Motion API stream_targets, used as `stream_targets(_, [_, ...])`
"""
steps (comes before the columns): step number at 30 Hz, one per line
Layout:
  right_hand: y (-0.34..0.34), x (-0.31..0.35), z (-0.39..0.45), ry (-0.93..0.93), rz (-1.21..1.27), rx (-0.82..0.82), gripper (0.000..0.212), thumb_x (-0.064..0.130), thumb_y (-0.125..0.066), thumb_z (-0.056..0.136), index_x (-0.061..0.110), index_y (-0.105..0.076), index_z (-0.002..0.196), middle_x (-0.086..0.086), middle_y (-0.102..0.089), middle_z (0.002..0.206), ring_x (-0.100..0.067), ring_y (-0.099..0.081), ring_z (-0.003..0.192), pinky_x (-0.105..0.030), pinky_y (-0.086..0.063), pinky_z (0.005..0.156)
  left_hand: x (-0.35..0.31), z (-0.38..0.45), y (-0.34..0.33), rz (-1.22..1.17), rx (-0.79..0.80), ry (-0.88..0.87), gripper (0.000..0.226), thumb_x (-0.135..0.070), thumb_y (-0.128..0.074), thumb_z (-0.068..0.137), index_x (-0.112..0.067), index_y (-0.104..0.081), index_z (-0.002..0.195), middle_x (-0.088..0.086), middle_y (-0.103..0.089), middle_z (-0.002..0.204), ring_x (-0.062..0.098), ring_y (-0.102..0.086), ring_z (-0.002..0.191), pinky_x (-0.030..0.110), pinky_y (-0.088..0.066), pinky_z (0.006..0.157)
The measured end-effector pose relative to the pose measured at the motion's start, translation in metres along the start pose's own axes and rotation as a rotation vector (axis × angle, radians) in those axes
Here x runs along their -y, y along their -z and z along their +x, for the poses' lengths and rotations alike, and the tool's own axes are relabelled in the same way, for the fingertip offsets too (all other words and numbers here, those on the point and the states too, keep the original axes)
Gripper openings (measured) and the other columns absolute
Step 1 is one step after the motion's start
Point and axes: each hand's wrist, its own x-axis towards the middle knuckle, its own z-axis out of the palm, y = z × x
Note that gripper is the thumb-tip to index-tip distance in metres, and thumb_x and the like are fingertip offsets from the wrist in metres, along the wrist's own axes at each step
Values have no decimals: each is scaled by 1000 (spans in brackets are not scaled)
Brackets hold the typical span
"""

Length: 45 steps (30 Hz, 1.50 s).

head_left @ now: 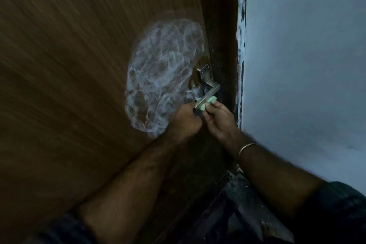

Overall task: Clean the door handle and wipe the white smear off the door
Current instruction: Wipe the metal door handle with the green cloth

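Note:
A brown wooden door [69, 65] fills the left of the view. A large white smear [160, 73] spreads over it just left of the metal lever handle [208, 93]. My left hand [186, 119] is closed around the free end of the lever. My right hand [217, 117] pinches a pale green cloth [208, 103] against the underside of the lever. The handle's backplate [204, 72] shows above the lever.
A dark door frame [221, 35] runs down beside the handle. A pale blue-white wall [305, 55] stands to the right, with rough paint along its edge. A dark floor with debris [237, 194] lies below. A thin bangle [246, 147] circles my right wrist.

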Motion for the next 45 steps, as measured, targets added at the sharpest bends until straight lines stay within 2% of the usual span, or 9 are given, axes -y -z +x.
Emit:
stream_targets(6, [8, 6, 27, 94, -144, -34, 40, -7, -48, 95, -7, -46, 135, -30, -49, 138, -38, -53, 125, -39, -45, 106, 0, -4, 3, 143, -30, -38, 32, -16, -58, 96, -22, -56, 127, 0, -64, 113, 5, -57, 84, 16, -39, 60])
stream_targets(16, [-17, -7, 57, 211, 88, -53, 34, -7, -66, 85, -10, -58, 117, -20, -65, 97, -26, -64, 83, -45, -54, 89, 9, 0, -1, 132, -32, -67, 44, -4, -56, 91, -22, -55, 131, -6, -62, 107, 2, -56, 78, 4, -43, 53])
stream_targets(22, [-7, 3, 56, 97, 130, -68, 35, -15, -46, 92, -12, -52, 126, -18, -61, 102, -26, -59, 97, -40, -49, 99, 5, 1, 2, 96, -11, -24, 35, 4, -54, 87, -13, -63, 116, 11, -66, 116, 25, -63, 109, 44, -52, 96])
stream_targets(26, [-13, 2, 54, 31, 155, -36, 40, -13, -48, 92, -6, -53, 131, -26, -59, 126, -34, -58, 120, -45, -44, 107, 9, 4, 0, 81, -25, -16, 38, -1, -55, 87, -32, -60, 107, -3, -68, 104, 11, -65, 94, 29, -54, 69])
stream_targets(30, [2, 6, 58, 42, 112, -121, 39, -14, -52, 90, -9, -53, 128, -27, -58, 128, -36, -56, 122, -43, -46, 106, 7, 8, 2, 63, 20, -6, 31, -3, -56, 90, -34, -56, 96, 0, -66, 104, 15, -66, 94, 31, -57, 75])
stream_targets(35, [6, 3, 64, 251, -101, -110, 30, -10, -58, 88, -3, -63, 117, -16, -69, 101, -24, -68, 89, -29, -59, 76, 10, 9, 3, 195, -44, -108, 23, -2, -57, 89, -8, -67, 108, -3, -60, 89, 19, -57, 86, 23, -46, 71])
stream_targets(37, [6, 2, 67, 398, -224, -116, 28, -4, -60, 89, 4, -67, 114, -14, -71, 109, -25, -69, 97, -36, -59, 83, 11, 6, 2, 234, -68, -133, 23, -3, -56, 89, -5, -67, 109, -5, -59, 80, 22, -57, 86, 30, -46, 77])
stream_targets(40, [16, 5, 73, 507, -427, -42, 32, 1, -56, 91, 17, -70, 115, -2, -71, 114, -19, -66, 107, -35, -58, 89, 12, 7, 2, 235, -51, -99, 27, -2, -57, 88, -5, -67, 112, 11, -71, 101, 31, -65, 99, 40, -51, 89])
stream_targets(45, [29, 8, 77, 637, -838, 15, 43, -2, -49, 89, 20, -64, 124, 1, -63, 128, -17, -57, 119, -40, -50, 102, 12, 15, 2, 5, 37, 42, 46, 5, -58, 86, -19, -60, 125, 0, -67, 110, 14, -65, 102, 41, -59, 86])
